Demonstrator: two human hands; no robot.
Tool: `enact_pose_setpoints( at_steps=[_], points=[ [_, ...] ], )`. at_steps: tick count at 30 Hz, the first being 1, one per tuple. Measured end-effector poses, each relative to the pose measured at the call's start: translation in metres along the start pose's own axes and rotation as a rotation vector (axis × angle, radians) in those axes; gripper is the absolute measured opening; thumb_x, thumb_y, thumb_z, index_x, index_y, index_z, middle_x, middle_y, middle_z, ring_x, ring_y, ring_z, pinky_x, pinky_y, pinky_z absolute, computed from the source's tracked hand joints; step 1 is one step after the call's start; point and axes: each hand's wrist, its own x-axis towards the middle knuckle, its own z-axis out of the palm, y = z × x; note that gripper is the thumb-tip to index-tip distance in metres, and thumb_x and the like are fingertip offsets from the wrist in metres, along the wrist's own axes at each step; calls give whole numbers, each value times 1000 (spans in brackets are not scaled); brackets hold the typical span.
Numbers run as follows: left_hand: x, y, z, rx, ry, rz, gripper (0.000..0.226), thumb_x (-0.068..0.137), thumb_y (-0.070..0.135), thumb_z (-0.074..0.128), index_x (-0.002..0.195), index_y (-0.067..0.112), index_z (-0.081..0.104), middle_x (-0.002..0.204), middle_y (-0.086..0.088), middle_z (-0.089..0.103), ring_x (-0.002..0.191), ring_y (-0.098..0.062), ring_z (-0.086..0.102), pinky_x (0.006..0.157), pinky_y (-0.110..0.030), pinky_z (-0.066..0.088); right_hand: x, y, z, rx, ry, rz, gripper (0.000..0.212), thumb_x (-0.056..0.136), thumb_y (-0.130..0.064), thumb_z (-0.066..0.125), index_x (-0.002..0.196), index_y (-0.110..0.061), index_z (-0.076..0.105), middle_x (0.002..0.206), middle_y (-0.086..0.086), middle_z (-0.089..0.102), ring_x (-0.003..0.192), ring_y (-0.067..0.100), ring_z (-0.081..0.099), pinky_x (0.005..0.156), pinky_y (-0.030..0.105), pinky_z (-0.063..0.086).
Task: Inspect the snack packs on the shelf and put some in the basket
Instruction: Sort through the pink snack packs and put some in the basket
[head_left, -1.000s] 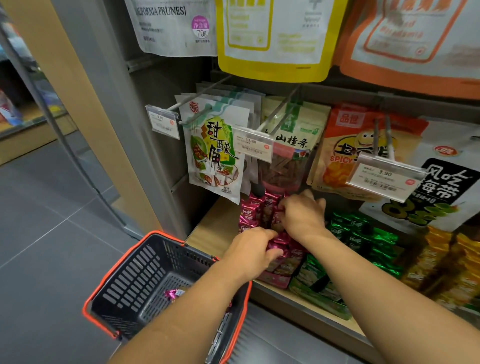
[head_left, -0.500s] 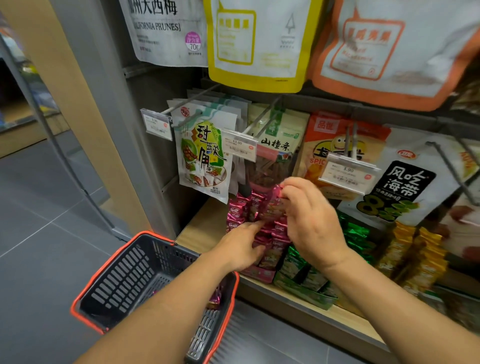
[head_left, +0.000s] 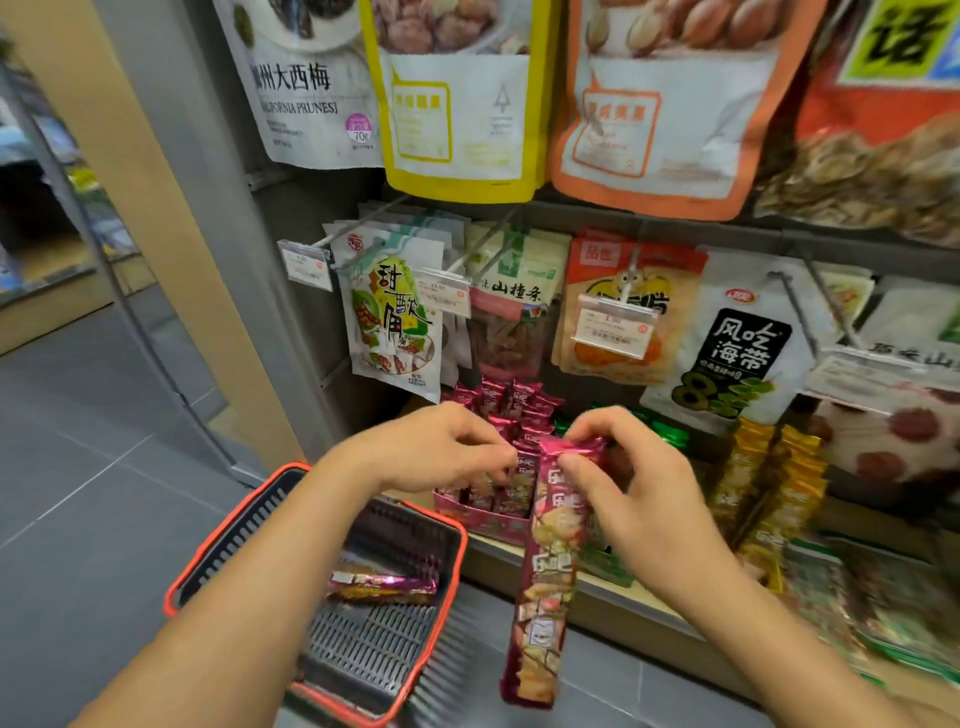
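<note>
A long pink snack pack (head_left: 545, 571) hangs down in front of the shelf, pinched at its top end by my right hand (head_left: 634, 499). Just left of that top end is my left hand (head_left: 441, 447), its fingers curled with the tips against the pink packs in the display box (head_left: 488, 514). Whether it holds one is unclear. The dark basket with a red rim (head_left: 218, 545) hangs below my left forearm. One pink pack (head_left: 382, 582) lies inside it.
Green packs (head_left: 665, 431) and yellow packs (head_left: 769, 483) stand to the right on the wooden shelf (head_left: 597, 597). Bags hang on pegs with price tags (head_left: 613, 327) right above the box. A grey tiled floor (head_left: 78, 493) lies to the left.
My right hand has lifted a long pink pack out of the box and drawn it toward me. My left hand rose beside it. The view tilted up and the basket swung right.
</note>
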Motion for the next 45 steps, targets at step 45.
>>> enact_pose_setpoints(
  at_steps=[45],
  points=[
    [-41, 13, 53, -199, 897, 134, 16, 86, 14, 65, 73, 22, 71, 76, 3, 69, 73, -13, 64, 70, -30, 52, -10, 4, 36, 287, -385, 263, 39, 88, -68, 41, 108, -40, 59, 91, -16, 70, 83, 2, 65, 85, 38, 53]
  ],
)
